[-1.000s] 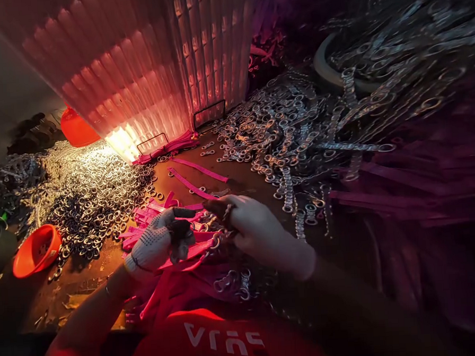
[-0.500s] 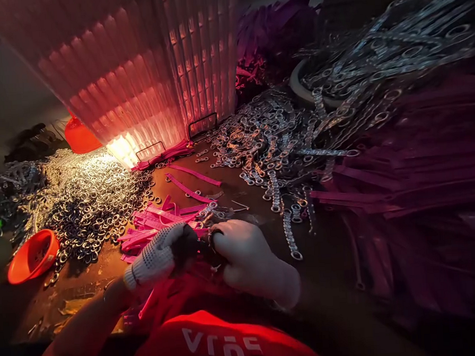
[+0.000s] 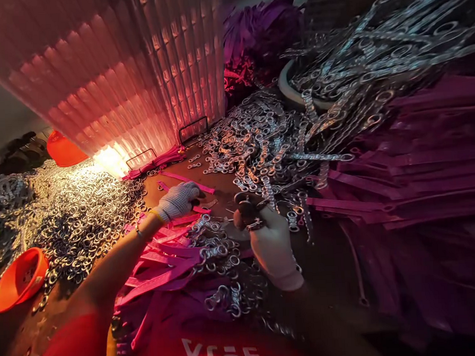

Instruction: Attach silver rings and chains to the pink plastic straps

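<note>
My left hand (image 3: 179,201), in a white knitted glove with dark fingertips, reaches over a pink strap (image 3: 163,186) on the table. Its finger and thumb look slightly apart, and the hand covers the strap's middle. Another pink strap (image 3: 204,188) lies just beyond the fingers. Closed fingers show on my right hand (image 3: 271,245), also in a pale glove with dark fingertips. Whatever it holds is dark and cannot be made out. Between my forearms lies a bundle of pink straps (image 3: 166,261) with metal ring ends (image 3: 221,248).
A heap of metal rings (image 3: 84,218) spreads at left beside an orange bowl (image 3: 22,279). A ribbed translucent panel (image 3: 109,89) stands behind, near an orange lamp shade (image 3: 64,149). Linked metal pieces (image 3: 255,140) pile up at back right. Purple straps (image 3: 420,173) fill the right.
My hands were together over the pink bundle and have separated. The left moved forward to the strap, the right moved right. The ringed strap ends are now uncovered, and the view has shifted slightly.
</note>
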Motion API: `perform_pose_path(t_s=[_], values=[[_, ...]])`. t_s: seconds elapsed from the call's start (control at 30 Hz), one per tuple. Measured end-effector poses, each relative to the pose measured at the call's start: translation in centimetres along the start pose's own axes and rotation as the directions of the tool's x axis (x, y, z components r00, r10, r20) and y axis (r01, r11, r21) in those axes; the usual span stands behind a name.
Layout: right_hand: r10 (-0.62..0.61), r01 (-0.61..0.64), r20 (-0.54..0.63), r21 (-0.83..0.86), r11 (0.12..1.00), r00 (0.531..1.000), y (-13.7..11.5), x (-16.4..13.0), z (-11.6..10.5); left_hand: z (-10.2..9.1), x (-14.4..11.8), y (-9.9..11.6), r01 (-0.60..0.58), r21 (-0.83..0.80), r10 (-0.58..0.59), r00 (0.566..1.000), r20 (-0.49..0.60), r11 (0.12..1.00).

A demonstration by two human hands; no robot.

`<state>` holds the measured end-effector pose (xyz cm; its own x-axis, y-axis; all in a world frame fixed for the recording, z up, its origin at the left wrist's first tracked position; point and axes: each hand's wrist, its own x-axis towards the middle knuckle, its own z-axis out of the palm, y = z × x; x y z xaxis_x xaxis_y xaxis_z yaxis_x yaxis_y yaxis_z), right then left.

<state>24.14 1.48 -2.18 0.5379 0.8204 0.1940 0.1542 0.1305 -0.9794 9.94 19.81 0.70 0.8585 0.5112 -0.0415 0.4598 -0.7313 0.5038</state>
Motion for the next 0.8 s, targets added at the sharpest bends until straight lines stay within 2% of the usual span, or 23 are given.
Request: perform_pose_path(t_s=[0.07, 0.13, 0.27, 0.4, 0.5, 0.57, 0.67, 0.73, 0.8], values=[[0.037, -0.037, -0.01, 0.019, 0.999, 0.999, 0.8, 0.8, -0.3, 1.4, 2.0, -2.0, -0.02, 0.007, 0.019, 0.994, 0.105, 1.0], [0.044, -0.045, 0.023, 0.018, 0.999, 0.999, 1.4, 1.3, -0.4, 2.9, 2.9, -2.9, -0.036, 0.003, 0.035, 0.986, 0.16, 0.999], [-0.002, -0.002, 0.128, 0.031, 1.0, 0.992, 2.3, 2.1, 0.0, 4.5, 2.3, -3.4, -0.013, -0.034, 0.016, 0.994, 0.11, 0.999], [-0.075, 0.083, 0.203, -0.034, 0.996, 0.976, 1.9, 2.6, 0.4, 3.0, 0.4, -3.0, 0.053, -0.152, -0.055, 0.998, -0.009, 0.987], [-0.132, 0.187, 0.31, -0.155, 0.97, 0.942, 0.2, 2.5, 0.8, 0.8, -1.8, -1.2, 0.079, -0.289, -0.115, 0.987, -0.109, 0.954], [-0.166, 0.288, 0.374, -0.3, 0.91, 0.913, -1.2, 2.3, 1.3, -0.3, -3.7, 0.4, 0.114, -0.46, -0.202, 0.968, -0.147, 0.881], [-0.165, 0.419, 0.457, -0.535, 0.734, 0.874, -3.1, 2.0, 2.4, -0.8, -6.4, 2.6, 0.161, -0.686, -0.333, 0.935, -0.125, 0.71], [-0.148, 0.483, 0.51, -0.625, 0.613, 0.847, -4.1, 1.7, 3.2, -0.5, -7.9, 3.6, 0.176, -0.742, -0.363, 0.927, -0.097, 0.647], [-0.156, 0.543, 0.551, -0.659, 0.521, 0.819, -4.8, 1.1, 3.7, -0.3, -9.1, 4.5, 0.192, -0.755, -0.374, 0.924, -0.077, 0.627]])
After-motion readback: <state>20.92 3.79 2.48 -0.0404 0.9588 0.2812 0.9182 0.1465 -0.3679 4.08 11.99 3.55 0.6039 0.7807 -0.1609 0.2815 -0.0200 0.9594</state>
